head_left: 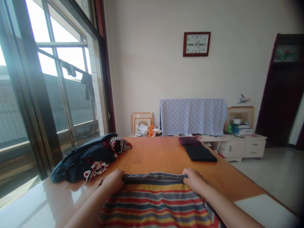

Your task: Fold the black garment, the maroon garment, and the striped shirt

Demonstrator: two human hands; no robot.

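Note:
A striped cloth in red, yellow, grey and dark blue spreads across the near part of the table, its lower end cut off by the frame's bottom edge. My left hand is closed on the cloth's far left corner. At the far right corner, my right hand pinches the same edge. Between the two hands the far edge runs fairly straight. What kind of item the cloth is, I cannot tell.
On the wooden table, a heap of dark and patterned clothes lies left by the window. Farther right are a folded black cloth and a folded maroon cloth. A white cabinet stands behind.

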